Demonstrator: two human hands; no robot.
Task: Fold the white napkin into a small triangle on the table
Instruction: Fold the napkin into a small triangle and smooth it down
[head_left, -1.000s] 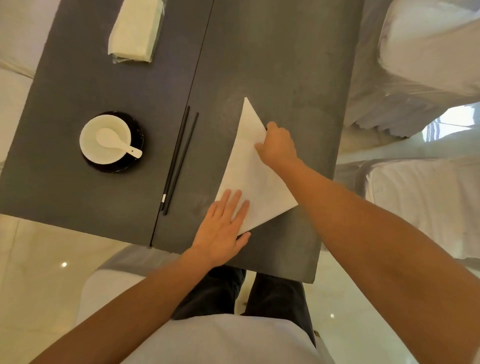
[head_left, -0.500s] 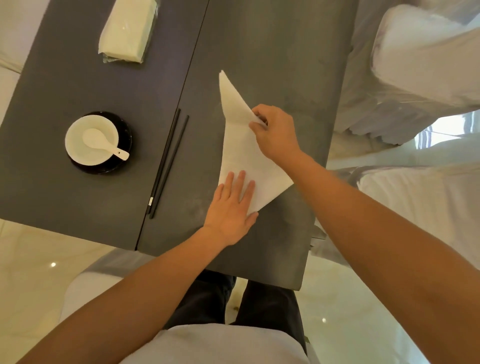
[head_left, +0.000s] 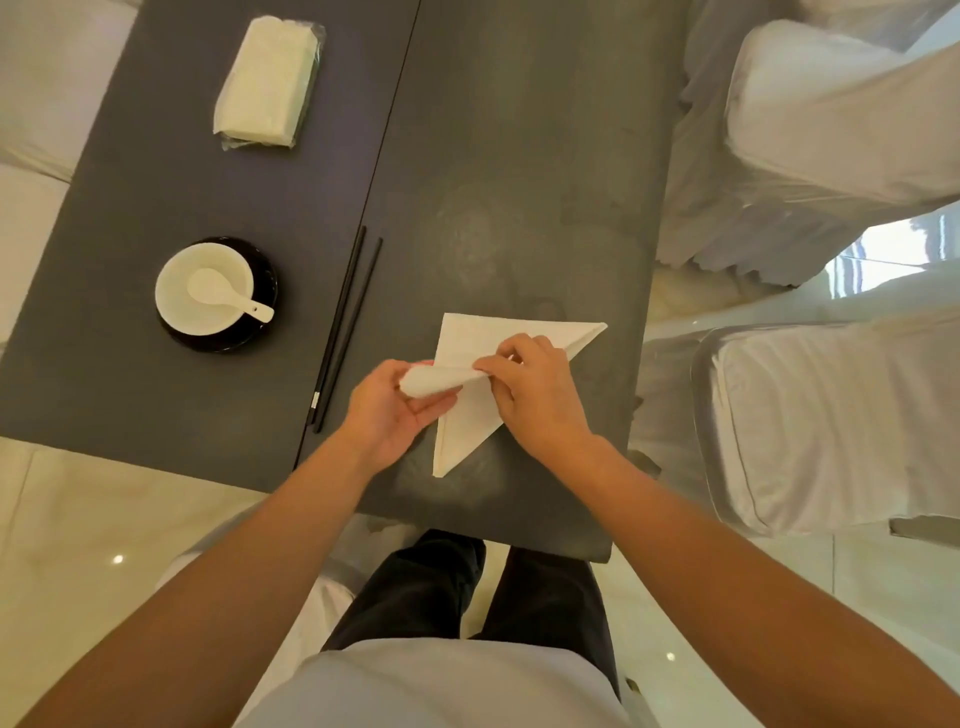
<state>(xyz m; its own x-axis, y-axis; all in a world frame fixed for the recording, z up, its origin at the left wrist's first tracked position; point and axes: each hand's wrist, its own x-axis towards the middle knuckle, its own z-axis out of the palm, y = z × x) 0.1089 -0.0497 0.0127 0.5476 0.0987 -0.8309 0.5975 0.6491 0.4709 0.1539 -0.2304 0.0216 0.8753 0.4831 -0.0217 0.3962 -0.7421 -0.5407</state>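
The white napkin (head_left: 467, 415) lay as a triangle near the surface's (head_left: 519, 156) front edge, one tip pointing right, another toward the person. Both hands, left (head_left: 389, 410) and right (head_left: 535, 395), pinched its curled-up flap. Bare surface stretched beyond; chopsticks (head_left: 343, 327) lay left.

White-covered chairs (head_left: 831, 431) flank a dark table (head_left: 519, 156) on glossy pale floor (head_left: 104, 519).
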